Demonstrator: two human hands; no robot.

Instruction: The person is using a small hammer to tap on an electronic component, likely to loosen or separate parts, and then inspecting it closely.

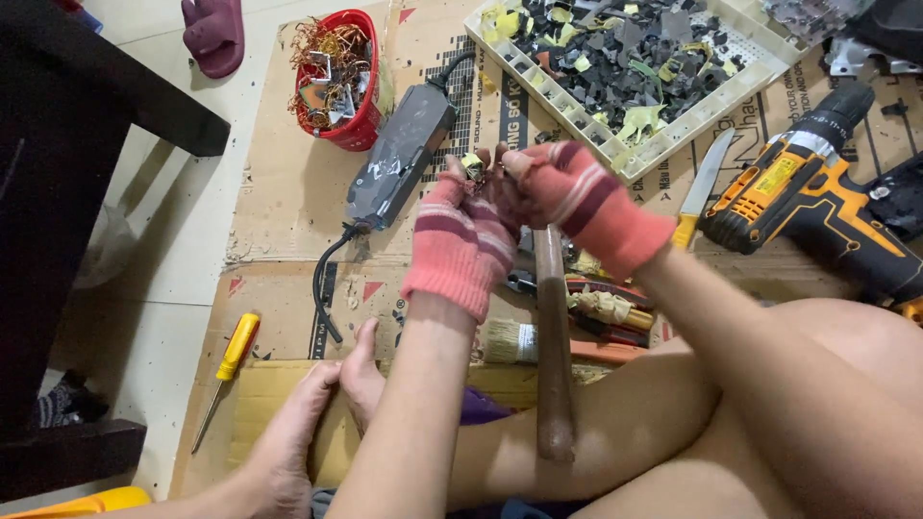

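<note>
Flattened brown cardboard (288, 183) covers most of the pale tiled floor, and the person sits on it with bare legs folded and bare feet (322, 404) resting near the bottom edge. At the left stands a dark piece of furniture (58, 173). Along the top lies a white slotted plastic tray (663, 120) heaped with black and yellow scraps, and to the right of it an orange and black cordless drill (808, 192) rests on its side. A grey power adapter (399, 154) with black cables lies aslant just left of the hands, and beyond it stands a small red basket (361, 120) full of tangled copper wire and metal bits. A long wooden handle (553, 346) runs from under the hands down to the person's lap; I cannot tell what its head is. A knife with a yellow handle (702, 183) lies between the tray and the drill. A bristle brush (519, 341) and a cluster of other tools lie beneath the hands, and a yellow-handled screwdriver (226, 370) lies apart at the lower left. Both hands wear striped pink knitted gloves and are raised together at the centre: the left hand (461, 235) and right hand (567, 187) pinch, fingertips meeting, a small yellowish component (472, 165) held between them above the cardboard.
</note>
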